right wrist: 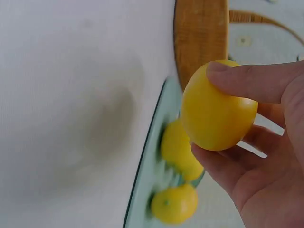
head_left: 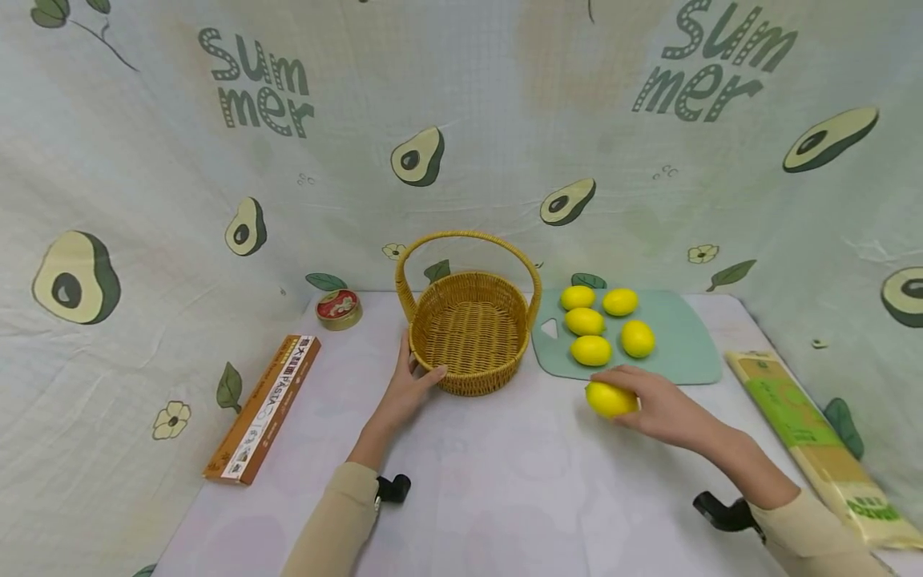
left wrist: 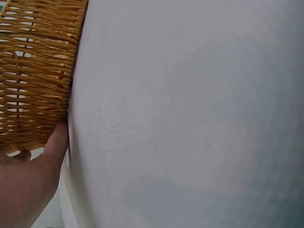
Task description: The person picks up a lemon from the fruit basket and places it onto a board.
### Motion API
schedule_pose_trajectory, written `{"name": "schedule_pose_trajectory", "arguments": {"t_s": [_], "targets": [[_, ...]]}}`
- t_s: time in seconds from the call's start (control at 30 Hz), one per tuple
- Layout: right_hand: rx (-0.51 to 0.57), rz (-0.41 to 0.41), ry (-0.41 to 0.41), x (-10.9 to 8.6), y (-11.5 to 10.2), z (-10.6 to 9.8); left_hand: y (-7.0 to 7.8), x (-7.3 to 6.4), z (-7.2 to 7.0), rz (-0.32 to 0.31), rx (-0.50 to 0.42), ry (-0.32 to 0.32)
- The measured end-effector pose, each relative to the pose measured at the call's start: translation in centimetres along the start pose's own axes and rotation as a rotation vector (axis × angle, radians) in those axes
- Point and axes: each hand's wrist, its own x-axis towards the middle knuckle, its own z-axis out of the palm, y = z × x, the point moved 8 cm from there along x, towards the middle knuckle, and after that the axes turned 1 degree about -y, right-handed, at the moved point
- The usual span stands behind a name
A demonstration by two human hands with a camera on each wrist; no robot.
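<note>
In the head view, a round wicker basket (head_left: 472, 383) with a tall arched handle stands near the back of the table. My left hand (head_left: 404, 394) rests against its near left outer side, thumb and fingers spread; in the left wrist view the straight thumb (left wrist: 58, 142) touches the woven wall (left wrist: 40, 80) low down. My right hand (head_left: 667, 409) pinches a yellow lemon (head_left: 609, 400) between thumb and fingers, in front of the cutting board. The right wrist view shows this lemon (right wrist: 216, 111) held above the table. Several more lemons (head_left: 591, 350) lie on the pale green cutting board (head_left: 685, 344).
A long brown pasta box (head_left: 263, 409) lies at the left, with a small round tin (head_left: 338, 309) behind it. Along the right edge is a green and yellow packet of noodles (head_left: 815, 441). An avocado-print cloth (head_left: 490, 104) hangs behind the table.
</note>
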Motion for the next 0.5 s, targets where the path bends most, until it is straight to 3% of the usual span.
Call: {"name": "schedule_pose_trajectory", "arguments": {"t_s": [0.17,0.5], "targets": [[-0.043,0.032,0.027,0.3,3.3,-1.2,-0.4,0.1,-0.2,0.002,-0.01,-0.005],[-0.104,0.148,0.003,1.6,8.5,-0.6,-0.8,0.0,0.2,0.002,-0.007,0.0]]}}
